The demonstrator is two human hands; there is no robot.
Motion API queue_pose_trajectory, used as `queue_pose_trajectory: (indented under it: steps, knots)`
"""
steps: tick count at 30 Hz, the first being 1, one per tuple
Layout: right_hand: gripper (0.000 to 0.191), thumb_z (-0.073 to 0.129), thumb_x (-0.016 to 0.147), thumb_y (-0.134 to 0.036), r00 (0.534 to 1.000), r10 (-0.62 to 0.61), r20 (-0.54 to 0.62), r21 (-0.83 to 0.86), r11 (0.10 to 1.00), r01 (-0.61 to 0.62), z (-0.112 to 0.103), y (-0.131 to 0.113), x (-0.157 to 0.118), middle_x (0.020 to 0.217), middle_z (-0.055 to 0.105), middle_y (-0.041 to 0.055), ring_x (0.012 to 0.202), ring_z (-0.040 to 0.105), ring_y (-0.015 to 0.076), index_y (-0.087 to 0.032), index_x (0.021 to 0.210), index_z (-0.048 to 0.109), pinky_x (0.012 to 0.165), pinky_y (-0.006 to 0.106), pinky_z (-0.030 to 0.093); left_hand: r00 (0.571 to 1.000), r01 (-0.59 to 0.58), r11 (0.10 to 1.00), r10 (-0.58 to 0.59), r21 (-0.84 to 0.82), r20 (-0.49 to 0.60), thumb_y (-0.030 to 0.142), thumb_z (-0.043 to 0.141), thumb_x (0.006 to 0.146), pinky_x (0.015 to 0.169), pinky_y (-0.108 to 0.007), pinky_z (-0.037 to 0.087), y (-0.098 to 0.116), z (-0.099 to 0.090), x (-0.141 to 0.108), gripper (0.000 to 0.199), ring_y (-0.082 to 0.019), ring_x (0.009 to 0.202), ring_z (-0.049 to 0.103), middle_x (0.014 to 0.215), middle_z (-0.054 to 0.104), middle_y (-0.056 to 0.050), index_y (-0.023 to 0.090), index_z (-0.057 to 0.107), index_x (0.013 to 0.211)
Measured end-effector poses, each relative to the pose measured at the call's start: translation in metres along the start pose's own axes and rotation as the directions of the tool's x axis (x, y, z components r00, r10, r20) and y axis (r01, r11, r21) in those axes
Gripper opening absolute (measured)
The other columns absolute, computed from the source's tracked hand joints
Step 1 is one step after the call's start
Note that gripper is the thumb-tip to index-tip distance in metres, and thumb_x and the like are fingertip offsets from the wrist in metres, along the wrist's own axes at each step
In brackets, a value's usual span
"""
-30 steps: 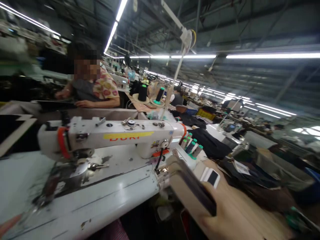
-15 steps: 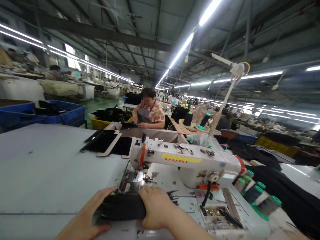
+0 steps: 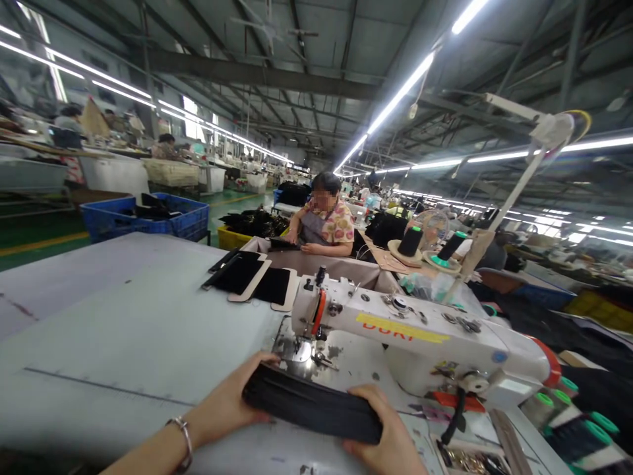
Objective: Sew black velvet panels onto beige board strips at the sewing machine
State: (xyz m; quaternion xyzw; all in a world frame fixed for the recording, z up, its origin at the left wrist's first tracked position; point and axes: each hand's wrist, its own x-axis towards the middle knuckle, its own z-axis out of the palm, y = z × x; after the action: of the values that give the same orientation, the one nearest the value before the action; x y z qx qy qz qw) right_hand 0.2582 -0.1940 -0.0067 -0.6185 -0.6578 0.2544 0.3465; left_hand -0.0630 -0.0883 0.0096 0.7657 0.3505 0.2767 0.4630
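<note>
A folded strip of black fabric [image 3: 312,404] is held up between my two hands, just in front of the sewing machine [image 3: 395,330]. At its left end, my left hand [image 3: 235,396] is closed with thumb and fingers on opposite edges; a bracelet circles that wrist. My right hand [image 3: 378,429] grips the right end in the same way. Behind the fabric lies the needle plate [image 3: 299,351], under the lit presser foot. Black pieces with pale edging [image 3: 242,274] rest on the table left of the machine head.
Pale worktable [image 3: 123,316] spreads to the left. A small tray of metal parts [image 3: 472,455] is at lower right, with thread spools [image 3: 578,432] beyond. A co-worker [image 3: 324,218] sits behind the machine; a blue crate [image 3: 148,221] stands at far left.
My hands have spread apart, and the black fabric now shows as a longer strip, tilted down to the right. The whole view has turned left.
</note>
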Motion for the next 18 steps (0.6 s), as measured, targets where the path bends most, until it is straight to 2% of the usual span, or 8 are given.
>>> queue_pose_trajectory:
  steps: [2, 5, 8, 10, 12, 15, 17, 18]
  knots:
    - [0.056, 0.074, 0.059, -0.018, 1.000, 0.013, 0.017, 0.006, 1.000, -0.013, 0.001, -0.013, 0.002, 0.116, 0.061, 0.0067, 0.114, 0.055, 0.0281, -0.025, 0.114, 0.065, 0.102, 0.039, 0.042, 1.000, 0.019, 1.000, -0.019, 0.004, 0.022, 0.026, 0.081, 0.068, 0.092, -0.034, 0.048, 0.010, -0.009, -0.003, 0.062, -0.027, 0.104, 0.061, 0.114, 0.064, -0.005, 0.020, 0.053, 0.123]
    - [0.057, 0.077, 0.058, -0.018, 0.996, -0.027, 0.087, -0.003, 1.000, 0.028, 0.001, -0.036, 0.006, 0.113, 0.062, 0.0052, 0.110, 0.057, 0.0263, -0.026, 0.113, 0.065, 0.097, 0.035, 0.044, 1.000, -0.009, 0.998, 0.010, 0.066, -0.017, 0.028, 0.082, 0.068, 0.098, -0.034, 0.045, 0.020, -0.031, -0.016, 0.069, -0.028, 0.113, 0.058, 0.123, 0.062, -0.004, 0.023, 0.051, 0.129]
    - [0.058, 0.079, 0.055, -0.016, 0.998, -0.004, 0.065, 0.012, 1.000, 0.004, 0.009, -0.043, 0.010, 0.110, 0.063, 0.0043, 0.105, 0.059, 0.0256, -0.023, 0.110, 0.063, 0.094, 0.034, 0.045, 0.999, 0.050, 0.995, -0.049, 0.083, -0.008, 0.029, 0.084, 0.064, 0.102, -0.038, 0.044, 0.011, -0.046, -0.029, 0.073, -0.031, 0.116, 0.057, 0.125, 0.063, -0.005, 0.022, 0.053, 0.130]
    - [0.058, 0.081, 0.053, -0.019, 0.996, 0.063, 0.058, 0.066, 0.996, -0.067, 0.021, -0.044, 0.011, 0.103, 0.065, 0.0036, 0.098, 0.061, 0.0260, -0.021, 0.108, 0.062, 0.088, 0.035, 0.047, 0.993, 0.111, 0.994, -0.111, 0.000, -0.051, 0.027, 0.086, 0.060, 0.100, -0.039, 0.046, -0.001, -0.049, -0.034, 0.075, -0.032, 0.116, 0.058, 0.123, 0.064, -0.007, 0.020, 0.056, 0.128]
    - [0.055, 0.082, 0.057, -0.028, 0.990, 0.112, 0.088, 0.228, 0.965, -0.130, 0.040, -0.049, 0.011, 0.098, 0.068, 0.0032, 0.093, 0.063, 0.0262, -0.021, 0.107, 0.061, 0.082, 0.035, 0.048, 0.964, 0.125, 0.967, -0.171, -0.220, -0.203, 0.032, 0.085, 0.065, 0.100, -0.038, 0.047, -0.010, -0.045, -0.036, 0.076, -0.031, 0.120, 0.057, 0.131, 0.060, -0.008, 0.020, 0.052, 0.132]
    - [0.052, 0.079, 0.065, -0.046, 0.979, 0.158, 0.125, 0.517, 0.833, -0.200, 0.085, -0.072, 0.007, 0.092, 0.070, 0.0043, 0.087, 0.064, 0.0259, -0.020, 0.105, 0.059, 0.075, 0.034, 0.050, 0.841, 0.009, 0.779, -0.345, -0.627, -0.417, 0.048, 0.070, 0.082, 0.095, -0.038, 0.053, -0.010, -0.024, -0.041, 0.067, -0.028, 0.116, 0.060, 0.133, 0.059, -0.010, 0.021, 0.046, 0.139]
    - [0.058, 0.078, 0.065, -0.055, 0.965, 0.224, 0.134, 0.616, 0.745, -0.258, 0.119, -0.095, 0.001, 0.089, 0.070, 0.0057, 0.083, 0.065, 0.0258, -0.019, 0.104, 0.056, 0.072, 0.035, 0.052, 0.779, 0.029, 0.706, -0.459, -0.708, -0.426, 0.056, 0.064, 0.085, 0.089, -0.040, 0.056, -0.004, -0.001, -0.046, 0.064, -0.029, 0.107, 0.065, 0.121, 0.066, -0.012, 0.018, 0.051, 0.135]
    - [0.063, 0.078, 0.064, -0.059, 0.953, 0.266, 0.147, 0.668, 0.684, -0.294, 0.133, -0.106, -0.004, 0.091, 0.070, 0.0065, 0.083, 0.066, 0.0260, -0.019, 0.106, 0.054, 0.073, 0.036, 0.054, 0.774, 0.095, 0.713, -0.492, -0.695, -0.399, 0.058, 0.062, 0.085, 0.087, -0.041, 0.056, 0.000, 0.011, -0.049, 0.063, -0.030, 0.103, 0.066, 0.115, 0.069, -0.012, 0.017, 0.055, 0.131]
